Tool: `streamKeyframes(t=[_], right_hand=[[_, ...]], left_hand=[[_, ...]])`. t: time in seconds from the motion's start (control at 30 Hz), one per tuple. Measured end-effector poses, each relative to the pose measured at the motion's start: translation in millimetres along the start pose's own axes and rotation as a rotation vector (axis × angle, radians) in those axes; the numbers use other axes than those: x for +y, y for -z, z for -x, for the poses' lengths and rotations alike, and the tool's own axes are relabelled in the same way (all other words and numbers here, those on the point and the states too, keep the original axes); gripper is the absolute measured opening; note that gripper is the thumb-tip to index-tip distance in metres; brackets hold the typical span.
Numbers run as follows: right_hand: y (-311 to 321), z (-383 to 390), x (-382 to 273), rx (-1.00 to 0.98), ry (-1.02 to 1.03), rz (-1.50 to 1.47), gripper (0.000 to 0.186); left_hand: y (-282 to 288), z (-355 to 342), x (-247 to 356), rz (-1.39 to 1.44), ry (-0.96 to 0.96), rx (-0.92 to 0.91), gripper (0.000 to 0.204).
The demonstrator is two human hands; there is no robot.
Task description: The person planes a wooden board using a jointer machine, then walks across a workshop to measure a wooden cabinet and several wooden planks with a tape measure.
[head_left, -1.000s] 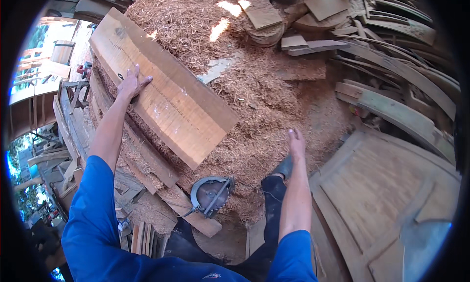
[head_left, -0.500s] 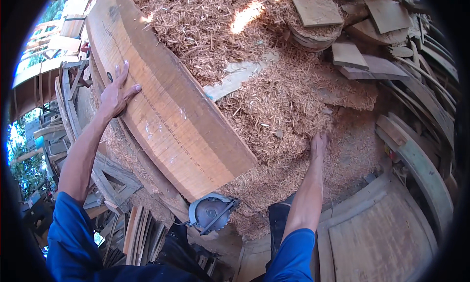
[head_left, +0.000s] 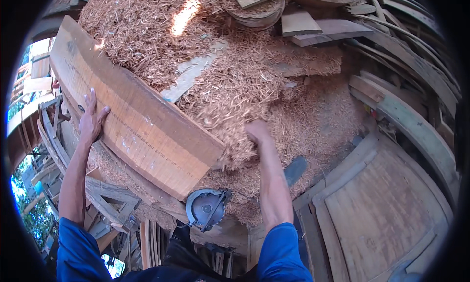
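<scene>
A thick wooden plank [head_left: 129, 111] with a pale face and a darker edge band lies slantwise at the left. My left hand [head_left: 92, 119] rests on its left edge, fingers spread, with a dark ring on one finger. To the right of the plank, my right hand [head_left: 255, 131] is down in a heap of reddish wood shavings [head_left: 227, 128]. Motion blurs that hand and the shavings around it, and its fingers are hidden. A circular saw [head_left: 206, 211] with a round metal guard and toothed blade sits at the plank's near end, touched by neither hand.
More shavings [head_left: 132, 37] are piled at the far side, with a pale flat strip [head_left: 191, 71] among them. Boards and offcuts [head_left: 333, 30] are stacked at the far right. A framed wooden panel [head_left: 387, 208] lies near right. A wooden frame [head_left: 110, 199] stands at the left.
My right hand has moved left into the shavings, pushing some toward the plank. The view has shifted right. My left hand stays on the plank. A rounded grey-green shape now shows beside my right forearm.
</scene>
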State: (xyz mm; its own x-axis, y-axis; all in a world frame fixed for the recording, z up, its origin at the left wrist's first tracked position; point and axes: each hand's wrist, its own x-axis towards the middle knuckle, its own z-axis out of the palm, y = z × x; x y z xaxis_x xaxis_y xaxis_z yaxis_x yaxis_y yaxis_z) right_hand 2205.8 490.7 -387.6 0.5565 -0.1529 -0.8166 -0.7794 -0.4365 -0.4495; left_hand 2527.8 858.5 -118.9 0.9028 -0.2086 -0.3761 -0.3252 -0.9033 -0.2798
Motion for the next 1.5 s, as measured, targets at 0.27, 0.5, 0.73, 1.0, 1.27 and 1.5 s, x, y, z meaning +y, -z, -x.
streamKeyframes(t=[0.27, 0.5, 0.73, 1.0, 1.27, 1.5], right_hand=[[94, 50, -27, -0.031, 0.078, -0.020, 0.049], [128, -45, -109, 0.722, -0.211, 0.034, 0.063], [49, -27, -119, 0.433, 0.143, 0.340, 0.049], [45, 8, -109, -0.037, 0.093, 0.096, 0.058], [47, -78, -79, 0.462, -0.004, -0.018, 0.055], [64, -61, -93, 0.172, -0.034, -0.026, 0.056]], left_hand=[[2, -2, 1, 0.053, -0.052, 0.032, 0.086], [8, -6, 21, 0.063, -0.019, 0.002, 0.087], [25, -3, 29, 0.097, 0.087, -0.098, 0.089], [9, 3, 7, 0.089, -0.020, 0.030, 0.092], [23, -12, 36, 0.157, 0.017, -0.043, 0.093], [16, -2, 20, 0.192, 0.052, -0.011, 0.094]])
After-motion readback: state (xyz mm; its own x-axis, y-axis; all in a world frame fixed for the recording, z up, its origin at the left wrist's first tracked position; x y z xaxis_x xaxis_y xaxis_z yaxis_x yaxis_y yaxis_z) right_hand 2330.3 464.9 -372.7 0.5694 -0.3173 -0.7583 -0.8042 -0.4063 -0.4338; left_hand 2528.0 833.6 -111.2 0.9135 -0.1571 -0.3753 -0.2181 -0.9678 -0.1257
